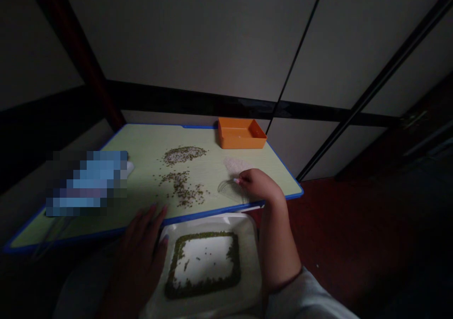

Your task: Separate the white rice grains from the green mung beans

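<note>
My right hand [252,183] is over the right half of the table, its thumb and fingertips pressed together. What the pinch holds, if anything, is too small to tell. Just beyond it lies a patch of small white grains [233,165], and a see-through curved object [227,187] sits under the fingertips. My left hand [145,239] rests at the table's front edge, fingers stretched out, beside a white tray [249,243]. Small green beans [203,281] line the tray's floor along its sides. Left of my right hand are two mixed piles, a far pile [184,155] and a looser near pile [186,191].
The pale green table [141,139] has a blue rim. An orange open box [244,142] stands at its far right corner. A blurred-out blue object [95,177] lies at the left. Cabinet panels [198,40] rise behind; a dark red floor [318,224] shows right.
</note>
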`<state>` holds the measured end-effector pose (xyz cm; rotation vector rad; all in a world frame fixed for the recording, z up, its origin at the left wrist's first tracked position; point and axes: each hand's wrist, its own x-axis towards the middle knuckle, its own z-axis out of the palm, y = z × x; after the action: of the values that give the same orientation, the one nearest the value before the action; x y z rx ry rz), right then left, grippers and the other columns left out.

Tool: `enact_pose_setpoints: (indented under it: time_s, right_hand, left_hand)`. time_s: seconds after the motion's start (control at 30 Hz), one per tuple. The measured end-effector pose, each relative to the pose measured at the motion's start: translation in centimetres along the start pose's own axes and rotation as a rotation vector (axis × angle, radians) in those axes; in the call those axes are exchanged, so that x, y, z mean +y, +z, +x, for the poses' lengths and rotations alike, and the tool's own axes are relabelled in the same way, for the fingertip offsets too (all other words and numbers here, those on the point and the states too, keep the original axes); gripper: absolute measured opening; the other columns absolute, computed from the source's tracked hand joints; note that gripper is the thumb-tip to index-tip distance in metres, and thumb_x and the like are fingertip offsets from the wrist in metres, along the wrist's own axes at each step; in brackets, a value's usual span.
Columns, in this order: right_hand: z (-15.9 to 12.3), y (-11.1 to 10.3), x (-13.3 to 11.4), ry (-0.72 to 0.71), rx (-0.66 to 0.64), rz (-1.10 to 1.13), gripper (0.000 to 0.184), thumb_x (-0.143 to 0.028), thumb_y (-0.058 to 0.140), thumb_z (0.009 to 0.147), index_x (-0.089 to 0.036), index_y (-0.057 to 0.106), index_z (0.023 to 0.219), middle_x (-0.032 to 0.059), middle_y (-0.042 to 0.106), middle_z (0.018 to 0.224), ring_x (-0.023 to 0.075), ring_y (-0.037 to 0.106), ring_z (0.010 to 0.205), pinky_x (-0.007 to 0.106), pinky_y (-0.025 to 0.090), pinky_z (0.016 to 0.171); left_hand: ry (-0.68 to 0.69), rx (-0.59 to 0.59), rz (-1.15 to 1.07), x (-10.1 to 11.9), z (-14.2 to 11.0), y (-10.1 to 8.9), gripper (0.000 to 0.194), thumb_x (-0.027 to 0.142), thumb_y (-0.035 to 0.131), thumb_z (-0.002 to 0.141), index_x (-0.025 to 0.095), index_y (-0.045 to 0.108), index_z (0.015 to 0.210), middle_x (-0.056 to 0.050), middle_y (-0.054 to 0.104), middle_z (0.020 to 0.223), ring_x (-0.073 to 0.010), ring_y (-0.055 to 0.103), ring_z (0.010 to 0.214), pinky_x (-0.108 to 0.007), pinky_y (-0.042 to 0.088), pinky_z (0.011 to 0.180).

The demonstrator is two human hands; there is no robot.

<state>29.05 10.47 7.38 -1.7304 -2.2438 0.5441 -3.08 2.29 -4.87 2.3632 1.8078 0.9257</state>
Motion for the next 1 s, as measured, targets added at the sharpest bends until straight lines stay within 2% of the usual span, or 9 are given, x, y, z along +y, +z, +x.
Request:
enact_pose_setpoints:
  time_s: [0.23, 0.53, 0.83, 1.0]
  right_hand:
    - [0.3, 0.2, 0.0, 0.014, 0.109, 0.032, 0.031, -0.028, 0.053, 0.098, -0.012, 0.067, 0.074, -0.0002, 0.058, 0.065, 0.0105, 0.036, 0.059, 0.026, 0.023, 0.058]
    - [1.0, 0.7, 0.3, 0.010, 0.040, 0.027, 0.030, -0.027, 0.057, 0.097, -0.013, 0.070, 0.075, 0.0013, 0.063, 0.067, 0.0106, 0.037, 0.060, 0.026, 0.024, 0.059]
    - [0.3, 0.3, 0.5, -0.004, -0.034, 0.098, 0.028, -0.022, 0.061, 0.093, -0.014, 0.066, 0.067, -0.0028, 0.054, 0.059, 0.0100, 0.036, 0.058, 0.025, 0.025, 0.058]
    - [0.2, 0.2, 0.8, 0.000, 0.009, 0.113, 0.029, -0.023, 0.060, 0.094, -0.014, 0.065, 0.067, -0.0020, 0.054, 0.060, 0.0101, 0.036, 0.059, 0.025, 0.024, 0.057]
  left_hand:
    - [0.034, 0.019, 0.005, 0.0, 0.1, -0.1, 0.057, 0.036, 0.038, 0.095, 0.025, 0.036, 0.151, -0.013, 0.042, 0.157, -0.0324, 0.032, 0.150, -0.061, 0.034, 0.122]
    - [0.054, 0.032, 0.024, -0.1, -0.1, 0.0, 0.057, 0.035, 0.038, 0.095, 0.025, 0.035, 0.151, -0.014, 0.042, 0.157, -0.0332, 0.032, 0.150, -0.062, 0.035, 0.121]
    - [0.063, 0.021, 0.027, -0.2, 0.0, 0.0, 0.060, 0.035, 0.039, 0.094, 0.026, 0.032, 0.153, -0.014, 0.041, 0.158, -0.0327, 0.031, 0.151, -0.062, 0.035, 0.121]
    - [0.056, 0.032, 0.021, -0.3, 0.0, 0.2, 0.059, 0.035, 0.039, 0.094, 0.026, 0.033, 0.152, -0.014, 0.041, 0.158, -0.0331, 0.031, 0.151, -0.063, 0.034, 0.121]
